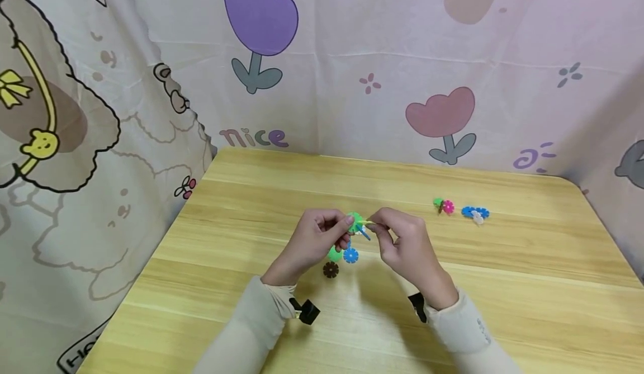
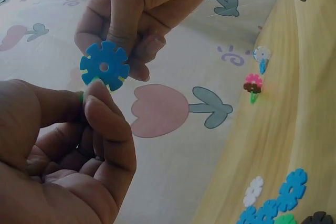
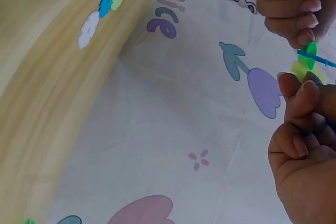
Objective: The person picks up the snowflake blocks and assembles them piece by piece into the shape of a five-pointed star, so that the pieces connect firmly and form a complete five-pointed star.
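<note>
Left fingers [image 2: 107,121] pinch a green disc [image 1: 355,217], right fingers [image 3: 302,98] a yellow piece [image 3: 300,70]. Push crooked and I reckon the blue disc [image 2: 92,66] could pop loose onto the desk [image 1: 176,251].

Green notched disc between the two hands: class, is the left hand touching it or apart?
Touching. The head view shows the left hand pinching the green notched disc, its fingers overlapping the disc's edge with no gap.

We angle our left forearm [image 1: 246,323] and right forearm [image 1: 475,332] inward; our left hand [image 1: 318,237] and right hand [image 1: 408,245] nearly meet, thumbs and forefingers pinching, the other fingers curled.
</note>
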Motion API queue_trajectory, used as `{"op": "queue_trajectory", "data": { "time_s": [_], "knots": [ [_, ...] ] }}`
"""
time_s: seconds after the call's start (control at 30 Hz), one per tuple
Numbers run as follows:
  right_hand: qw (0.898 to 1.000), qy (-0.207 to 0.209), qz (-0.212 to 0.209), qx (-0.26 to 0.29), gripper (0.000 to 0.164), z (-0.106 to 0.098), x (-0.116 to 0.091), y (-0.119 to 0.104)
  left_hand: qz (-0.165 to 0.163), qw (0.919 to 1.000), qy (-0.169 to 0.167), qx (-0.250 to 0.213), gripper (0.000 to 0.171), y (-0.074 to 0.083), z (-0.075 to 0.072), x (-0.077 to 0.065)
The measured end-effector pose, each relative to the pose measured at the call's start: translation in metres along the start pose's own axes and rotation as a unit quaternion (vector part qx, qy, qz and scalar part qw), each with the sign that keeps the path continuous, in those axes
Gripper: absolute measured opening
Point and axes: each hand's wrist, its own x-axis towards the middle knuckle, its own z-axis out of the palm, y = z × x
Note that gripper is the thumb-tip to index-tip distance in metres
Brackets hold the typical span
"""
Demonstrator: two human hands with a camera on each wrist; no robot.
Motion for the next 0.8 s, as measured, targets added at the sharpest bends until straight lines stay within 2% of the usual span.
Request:
{"op": "queue_trajectory", "data": {
  "time_s": [0.1, 0.2, 0.3, 0.37, 0.47, 0.57, 0.67, 0.73, 0.8],
  "knots": [
    [1.0, -0.007, 0.003, 0.01, 0.027, 0.002, -0.001, 0.001, -0.009, 0.9999, -0.009, 0.003, 0.027, -0.003, -0.003, 0.001],
    [0.997, -0.048, 0.028, 0.046, 0.025, 0.001, -0.001, 0.003, -0.007, 0.9992, -0.026, 0.03, 0.027, -0.007, -0.01, 0.001],
    [0.985, -0.118, 0.081, 0.096, 0.021, -0.002, 0.0, 0.003, 0.001, 0.996, -0.045, 0.078, 0.028, -0.011, -0.018, 0.002],
    [0.976, -0.154, 0.113, 0.105, 0.017, -0.005, 0.0, 0.002, 0.003, 0.9927, -0.058, 0.106, 0.029, -0.012, -0.022, 0.003],
    [0.976, -0.169, 0.121, 0.067, 0.015, -0.008, 0.001, 0.001, -0.008, 0.9895, -0.076, 0.123, 0.03, -0.013, -0.025, 0.004],
    [0.984, -0.154, 0.093, 0.008, 0.015, -0.007, -0.002, 0.001, -0.027, 0.9888, -0.085, 0.119, 0.031, -0.014, -0.025, 0.005],
    [0.986, -0.146, 0.082, -0.025, 0.016, -0.005, -0.008, 0.002, -0.048, 0.9883, -0.088, 0.115, 0.034, -0.018, -0.022, 0.006],
    [0.983, -0.149, 0.098, -0.041, 0.018, -0.007, -0.013, 0.005, -0.054, 0.9868, -0.087, 0.125, 0.037, -0.022, -0.018, 0.007],
    [0.976, -0.158, 0.139, -0.054, 0.018, -0.013, -0.017, 0.011, -0.058, 0.9838, -0.083, 0.148, 0.037, -0.025, -0.016, 0.008]
  ]
}}
